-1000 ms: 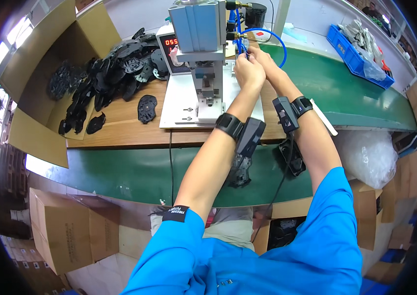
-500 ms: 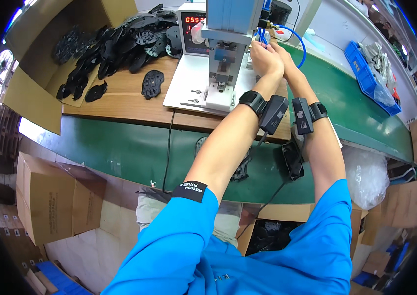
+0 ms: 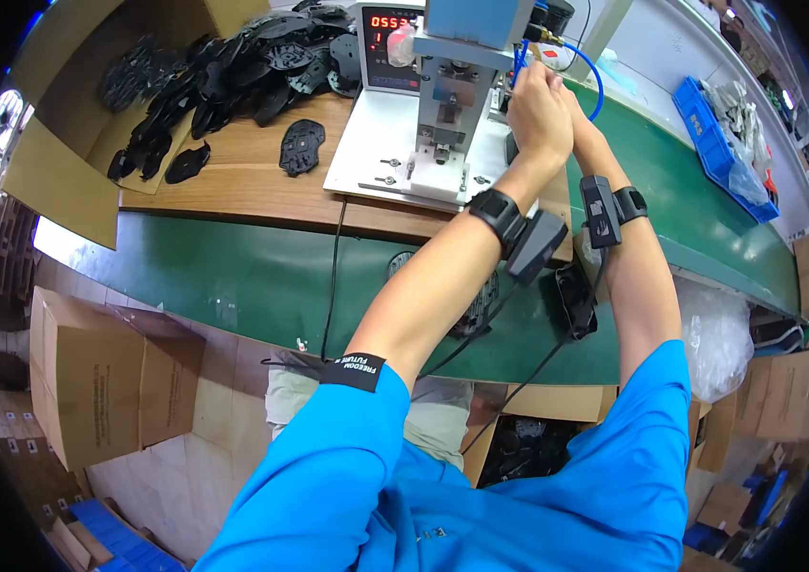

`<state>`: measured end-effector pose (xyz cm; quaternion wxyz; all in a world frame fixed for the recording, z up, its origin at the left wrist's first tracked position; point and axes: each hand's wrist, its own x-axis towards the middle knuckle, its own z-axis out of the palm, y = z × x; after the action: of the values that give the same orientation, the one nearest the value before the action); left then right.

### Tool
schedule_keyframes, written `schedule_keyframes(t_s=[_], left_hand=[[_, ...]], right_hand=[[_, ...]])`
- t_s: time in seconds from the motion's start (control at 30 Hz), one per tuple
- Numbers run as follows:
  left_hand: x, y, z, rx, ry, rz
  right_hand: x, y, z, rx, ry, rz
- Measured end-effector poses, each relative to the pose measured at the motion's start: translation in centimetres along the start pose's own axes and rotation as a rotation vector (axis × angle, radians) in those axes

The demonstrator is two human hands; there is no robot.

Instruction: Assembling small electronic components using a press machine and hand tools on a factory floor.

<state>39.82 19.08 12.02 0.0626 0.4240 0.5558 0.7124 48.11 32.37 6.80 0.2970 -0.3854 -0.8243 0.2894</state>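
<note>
Head cam: left hand (image 3: 540, 114) and right hand (image 3: 573, 103) together by the blue tubing (image 3: 599, 84), right of the press (image 3: 469, 91), can't tell what's gripped. Press stands upright, long axis vertical. Wooden board (image 3: 242, 172) edge near, green bench (image 3: 657, 162) stretching right.

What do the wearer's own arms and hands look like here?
The hands are bare, without gloves. The sleeves are bright blue; the left has a black label with white lettering at its cuff. Each wrist carries a black strap with a dark boxy device; a thin black cable hangs from the right one.
</note>
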Motion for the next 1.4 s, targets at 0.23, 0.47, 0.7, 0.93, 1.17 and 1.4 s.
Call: schedule_keyframes(t_s=[0.23,0.47,0.7,0.93,1.17,1.4], left_hand=[[0.3,-2.2,-0.3,-0.125,0.002,-0.257],[1.2,-1.5,1.1,-0.018,-0.065,-0.396],[2.7,-2.6,-0.6,0.141,-0.114,-0.456],[-0.8,3.1,6.4,-0.063,-0.225,-0.312],[2.7,-4.6,1.2,0.163,-0.093,-0.308],[2.3,-2.5,2.3,0.013,0.075,-0.167]], right_hand=[[-2.2,-5.8,1.6,-0.093,0.21,-0.076],[-0.2,-3.1,1.1,-0.27,0.116,-0.108],[1.0,-2.2,3.1,-0.262,0.06,-0.172],[8.5,12.6,-11.3,-0.167,0.088,0.594],[-0.1,-1.5,1.6,-0.274,0.035,-0.113],[0.0,-1.2,1.6,-0.273,0.075,-0.246]])
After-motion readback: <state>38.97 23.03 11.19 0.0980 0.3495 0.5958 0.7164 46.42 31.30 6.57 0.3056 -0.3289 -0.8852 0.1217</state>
